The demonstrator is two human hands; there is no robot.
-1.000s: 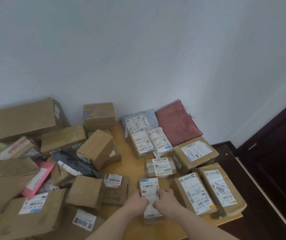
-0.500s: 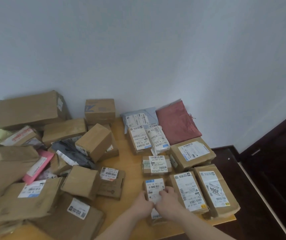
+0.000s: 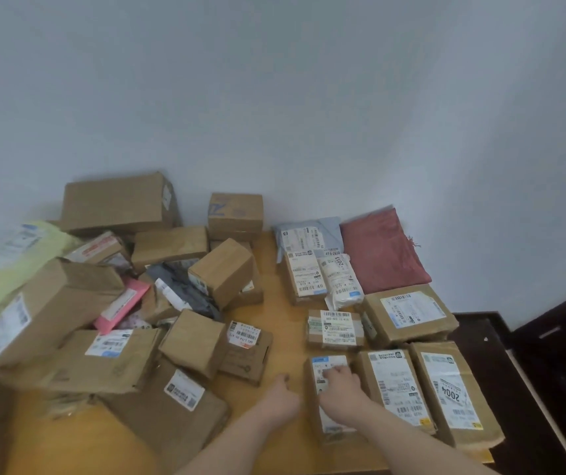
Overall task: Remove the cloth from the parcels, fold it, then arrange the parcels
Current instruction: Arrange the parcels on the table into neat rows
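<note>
Parcels (image 3: 391,382) at right lie in neat rows on the tabletop (image 3: 285,269), the folded cloth (image 3: 382,252) behind them by the wall. Right hand (image 3: 341,389) presses flat on the near small parcel (image 3: 326,399); left hand (image 3: 279,397) rests loosely curled, empty, beside it. The jumbled left pile (image 3: 103,303) remains unsorted.

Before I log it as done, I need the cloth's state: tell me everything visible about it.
The red cloth is off the parcels, folded into a flat, roughly rectangular pad with a few loose threads at its right edge. It looks like soft woven fabric. It lies at the table's far right corner against the wall, beside the pale blue mailer. Neither hand touches it.
</note>
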